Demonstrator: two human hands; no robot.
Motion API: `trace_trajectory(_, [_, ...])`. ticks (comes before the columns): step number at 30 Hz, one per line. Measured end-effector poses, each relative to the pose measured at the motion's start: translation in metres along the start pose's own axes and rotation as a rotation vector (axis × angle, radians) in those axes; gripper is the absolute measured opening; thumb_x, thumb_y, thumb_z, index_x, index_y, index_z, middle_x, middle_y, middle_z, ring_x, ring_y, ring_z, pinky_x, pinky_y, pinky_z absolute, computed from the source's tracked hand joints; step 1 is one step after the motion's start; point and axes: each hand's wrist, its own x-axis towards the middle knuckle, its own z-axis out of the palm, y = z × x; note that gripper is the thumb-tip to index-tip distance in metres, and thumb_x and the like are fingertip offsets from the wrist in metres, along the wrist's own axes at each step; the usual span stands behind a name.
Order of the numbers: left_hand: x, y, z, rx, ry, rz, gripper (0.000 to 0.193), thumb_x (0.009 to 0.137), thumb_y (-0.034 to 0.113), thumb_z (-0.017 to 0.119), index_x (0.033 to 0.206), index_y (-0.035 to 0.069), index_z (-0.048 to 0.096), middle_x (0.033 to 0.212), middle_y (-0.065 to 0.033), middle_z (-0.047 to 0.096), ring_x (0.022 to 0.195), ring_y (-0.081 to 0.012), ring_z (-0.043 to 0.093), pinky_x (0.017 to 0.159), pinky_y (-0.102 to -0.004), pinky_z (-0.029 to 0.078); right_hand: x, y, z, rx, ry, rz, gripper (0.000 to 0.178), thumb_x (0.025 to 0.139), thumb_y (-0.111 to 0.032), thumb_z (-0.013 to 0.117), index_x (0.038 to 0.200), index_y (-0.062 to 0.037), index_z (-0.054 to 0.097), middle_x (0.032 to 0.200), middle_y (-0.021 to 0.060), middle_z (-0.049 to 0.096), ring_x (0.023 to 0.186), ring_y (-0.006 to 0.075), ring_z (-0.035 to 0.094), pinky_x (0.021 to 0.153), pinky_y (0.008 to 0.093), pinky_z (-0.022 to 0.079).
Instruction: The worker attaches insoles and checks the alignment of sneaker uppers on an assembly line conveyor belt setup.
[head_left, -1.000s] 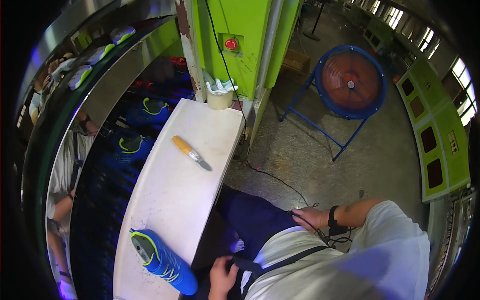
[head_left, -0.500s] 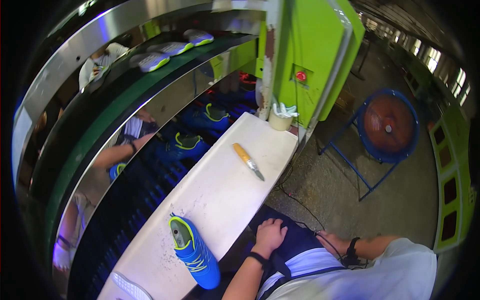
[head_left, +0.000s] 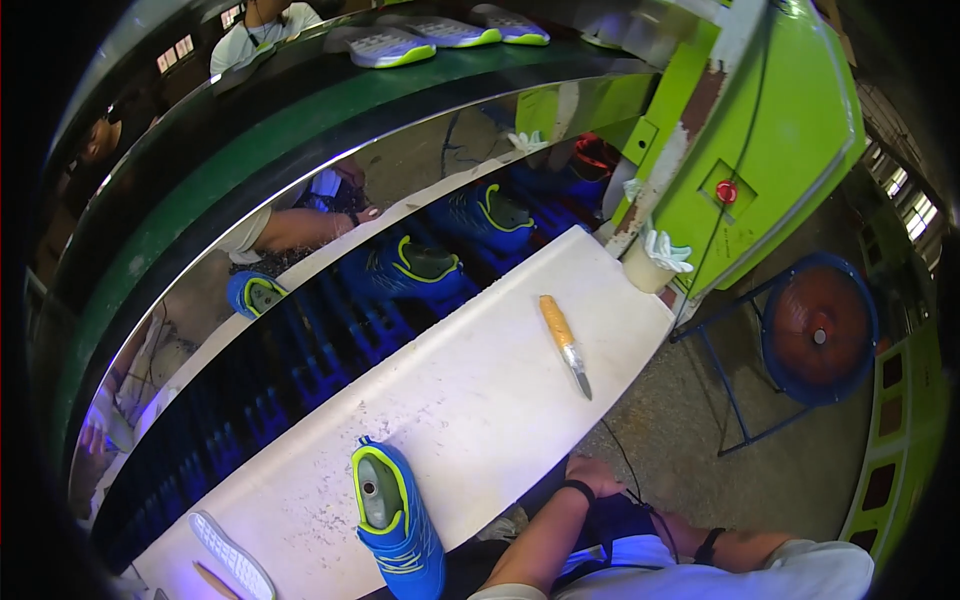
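Observation:
My left hand, a black band at its wrist, rests on my dark trousers beside the table's near edge. Its fingers look loosely laid down with nothing in them. Lower right, my right hand lies near my lap by a dark cable; its fingers are hidden. Closest on the white table is a blue shoe with a lime collar and a grey-green last inside. A knife with a yellowish handle lies farther along. A pale shoe sole and a thin wooden-looking stick lie at the near left.
Beyond the table, blue shoes sit in a dark, blue-lit channel. Several soles ride a green belt above. A cup holding whitish gloves stands by a green machine panel with a red button. A blue-framed fan stands right.
My view has swung left, shifting most of the scene rightward. More of the stick shows now. My left hand stays at my lap; less of my right hand shows.

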Motion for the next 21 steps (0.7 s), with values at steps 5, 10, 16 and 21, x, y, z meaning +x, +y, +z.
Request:
trace_trajectory(5, [0.021,-0.020,0.009,-0.098,-0.144,-0.145,0.071,0.074,0.068,0.065,0.119,0.014,0.075,0.130,-0.0131,0.068,0.126,-0.0309,0.060,0.110,-0.0442,0.043,0.032,-0.010,0.004,-0.017,-0.122,-0.175,0.026,0.098,-0.018,0.053,0.116,0.0000,0.057,0.101,0.0278,0.068,0.095,0.0468,0.065,0.082,0.0526,0.052])
trace_trajectory(10, [0.001,-0.015,-0.016,-0.286,-0.201,-0.164,0.064,0.075,0.062,0.066,0.114,0.011,0.076,0.126,-0.0161,0.069,0.123,-0.0325,0.062,0.107,-0.0441,0.045,0.057,-0.028,0.055,-0.010,-0.249,-0.265,0.027,0.094,-0.016,0.055,0.116,0.0004,0.057,0.099,0.0273,0.067,0.093,0.0458,0.066,0.080,0.0519,0.052])
trace_trajectory(16, [0.007,-0.026,-0.003,-0.311,-0.054,-0.119,0.061,0.076,0.059,0.065,0.112,0.010,0.077,0.124,-0.0175,0.069,0.120,-0.0332,0.063,0.106,-0.0446,0.046,0.139,-0.198,0.054,-0.020,-0.288,-0.326,0.029,0.089,-0.013,0.058,0.116,0.0008,0.058,0.097,0.0267,0.067,0.090,0.0445,0.066,0.078,0.0509,0.053])
trace_trajectory(21, [-0.017,-0.034,-0.012,-0.233,0.041,-0.079,0.058,0.078,0.055,0.064,0.106,0.007,0.077,0.116,-0.0211,0.071,0.115,-0.0353,0.064,0.103,-0.0463,0.047,0.184,-0.346,0.035,-0.053,-0.236,-0.353,0.032,0.086,-0.010,0.060,0.115,0.0011,0.058,0.095,0.0263,0.067,0.088,0.0435,0.067,0.076,0.0501,0.053])
